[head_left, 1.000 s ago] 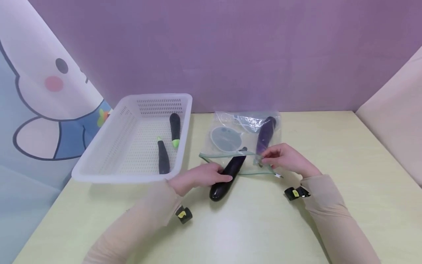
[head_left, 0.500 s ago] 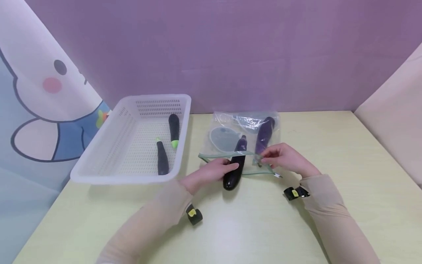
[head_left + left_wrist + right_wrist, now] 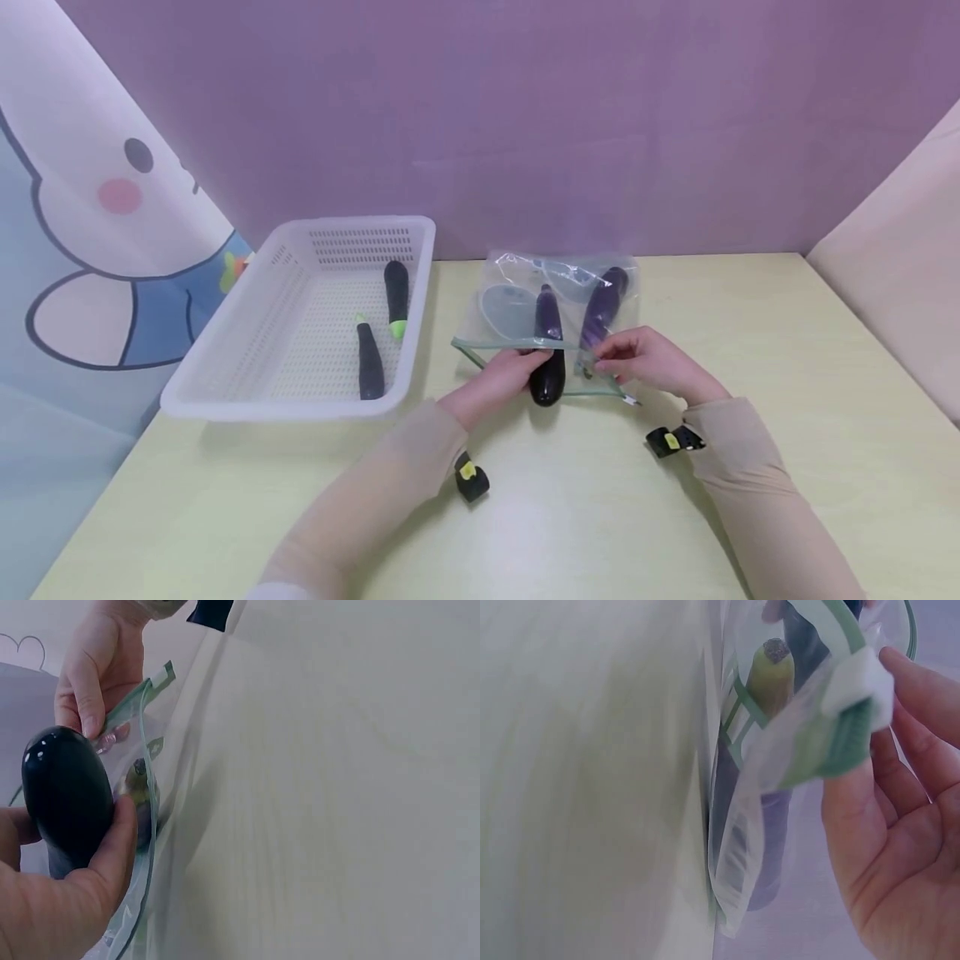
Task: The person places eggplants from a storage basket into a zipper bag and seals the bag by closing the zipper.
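My left hand (image 3: 504, 373) grips a glossy dark eggplant (image 3: 549, 387). Its narrow end lies inside a clear zip bag (image 3: 498, 292), while the rounded end sticks out of the mouth toward me. In the left wrist view, the thumb and fingers of that hand wrap round the eggplant (image 3: 66, 787). With thumb and fingers, my right hand (image 3: 641, 360) pinches the bag's green-edged mouth at the right, near the white zip slider (image 3: 862, 686). A second, purple eggplant (image 3: 604, 302) lies inside the bag along its right side, its greenish stem end (image 3: 771, 679) toward the opening.
To the left stands a white perforated plastic basket (image 3: 277, 407). It holds two dark, long eggplant-like pieces, one at the back (image 3: 397, 287) and one nearer (image 3: 370, 362), both with bright green tips. A purple backdrop (image 3: 525, 125) rises behind the pale table (image 3: 570, 517).
My left hand has pushed the dark eggplant forward and slightly right, narrow end first, into the bag, turning it more upright in view. My right hand has kept its place on the bag's edge.
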Available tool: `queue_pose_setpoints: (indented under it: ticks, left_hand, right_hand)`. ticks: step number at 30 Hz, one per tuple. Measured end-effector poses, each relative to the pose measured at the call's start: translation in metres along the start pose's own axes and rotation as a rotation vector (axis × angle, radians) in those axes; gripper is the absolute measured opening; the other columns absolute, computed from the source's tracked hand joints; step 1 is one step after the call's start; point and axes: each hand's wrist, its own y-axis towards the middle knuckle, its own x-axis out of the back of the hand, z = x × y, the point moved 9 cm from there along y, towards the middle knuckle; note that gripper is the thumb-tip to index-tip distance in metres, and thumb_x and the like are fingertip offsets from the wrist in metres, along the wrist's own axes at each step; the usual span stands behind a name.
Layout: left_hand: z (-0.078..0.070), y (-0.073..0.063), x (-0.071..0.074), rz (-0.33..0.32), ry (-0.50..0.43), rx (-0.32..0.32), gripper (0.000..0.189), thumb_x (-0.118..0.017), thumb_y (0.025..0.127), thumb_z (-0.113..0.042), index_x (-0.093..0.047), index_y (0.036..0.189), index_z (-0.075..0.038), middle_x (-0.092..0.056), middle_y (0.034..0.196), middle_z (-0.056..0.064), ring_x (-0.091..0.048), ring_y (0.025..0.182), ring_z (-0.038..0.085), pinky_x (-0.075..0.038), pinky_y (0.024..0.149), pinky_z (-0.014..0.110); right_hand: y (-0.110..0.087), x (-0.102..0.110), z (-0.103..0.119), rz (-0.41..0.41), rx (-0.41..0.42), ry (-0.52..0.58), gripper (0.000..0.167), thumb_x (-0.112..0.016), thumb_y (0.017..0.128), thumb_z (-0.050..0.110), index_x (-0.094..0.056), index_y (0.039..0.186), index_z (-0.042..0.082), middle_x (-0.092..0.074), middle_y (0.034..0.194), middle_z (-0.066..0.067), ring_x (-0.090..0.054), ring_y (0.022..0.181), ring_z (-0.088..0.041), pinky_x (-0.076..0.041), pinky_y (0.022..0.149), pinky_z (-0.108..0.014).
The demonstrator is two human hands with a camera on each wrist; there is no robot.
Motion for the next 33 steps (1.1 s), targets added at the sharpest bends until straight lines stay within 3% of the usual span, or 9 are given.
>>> queue_pose_setpoints:
  ticks: [6,12,17,22,26,30,33]
  left_hand:
    - [-0.002,0.017,0.0,-0.049,-0.056,-0.02,0.044,-0.053,0.096,-0.032,-0.055,0.126,0.0,-0.061,0.12,0.017,-0.064,0.1,0.024,-0.053,0.086,0.03]
    - [-0.007,0.036,-0.004,-0.054,-0.104,-0.032,0.041,-0.05,0.097,-0.032,-0.058,0.12,0.002,-0.065,0.11,0.019,-0.064,0.09,0.023,-0.052,0.085,0.031]
    - [-0.009,0.049,-0.003,-0.145,-0.133,0.014,0.044,-0.056,0.095,-0.033,-0.059,0.119,0.003,-0.065,0.113,0.019,-0.065,0.096,0.028,-0.052,0.086,0.033]
    - [-0.014,0.059,0.001,-0.25,-0.039,0.04,0.048,-0.056,0.093,-0.038,-0.056,0.124,0.0,-0.065,0.112,0.016,-0.062,0.089,0.023,-0.051,0.085,0.033]
    - [-0.013,0.065,0.001,-0.286,0.036,0.079,0.051,-0.054,0.093,-0.043,-0.059,0.12,-0.001,-0.066,0.105,0.015,-0.061,0.086,0.024,-0.05,0.085,0.034]
    - [-0.013,0.066,-0.003,-0.289,0.081,0.116,0.059,-0.053,0.092,-0.049,-0.055,0.126,0.0,-0.061,0.122,0.017,-0.058,0.11,0.03,-0.044,0.099,0.04]
    - [-0.017,0.065,-0.005,-0.304,0.109,0.118,0.061,-0.053,0.092,-0.05,-0.052,0.13,-0.002,-0.056,0.131,0.016,-0.053,0.12,0.031,-0.04,0.105,0.042]
  right_hand:
    - [0.002,0.001,-0.002,-0.01,0.003,-0.018,0.022,-0.063,0.087,0.005,-0.065,0.106,-0.007,-0.069,0.095,-0.017,-0.062,0.075,-0.008,-0.056,0.068,-0.03]
    - [0.002,0.003,-0.002,-0.022,0.014,-0.033,0.022,-0.063,0.087,0.005,-0.065,0.106,-0.007,-0.069,0.096,-0.018,-0.063,0.074,-0.009,-0.057,0.067,-0.03]
    - [0.0,0.004,-0.003,-0.028,0.005,-0.035,0.023,-0.064,0.087,0.007,-0.066,0.106,-0.005,-0.069,0.097,-0.018,-0.063,0.075,-0.01,-0.057,0.068,-0.031]
    - [0.0,0.005,-0.002,-0.032,0.007,-0.031,0.023,-0.064,0.087,0.008,-0.066,0.106,-0.005,-0.069,0.097,-0.017,-0.063,0.076,-0.01,-0.057,0.069,-0.03]
    - [0.001,0.004,-0.001,-0.025,0.012,-0.024,0.023,-0.064,0.087,0.007,-0.066,0.106,-0.006,-0.069,0.098,-0.018,-0.063,0.077,-0.009,-0.056,0.069,-0.029]
    - [0.001,0.004,-0.001,-0.032,0.011,-0.028,0.021,-0.064,0.087,0.005,-0.066,0.104,-0.006,-0.07,0.096,-0.017,-0.063,0.075,-0.009,-0.057,0.069,-0.03]
    - [0.001,0.005,0.0,-0.04,0.02,-0.028,0.02,-0.063,0.087,0.005,-0.067,0.103,-0.006,-0.071,0.094,-0.017,-0.063,0.074,-0.009,-0.057,0.068,-0.031]
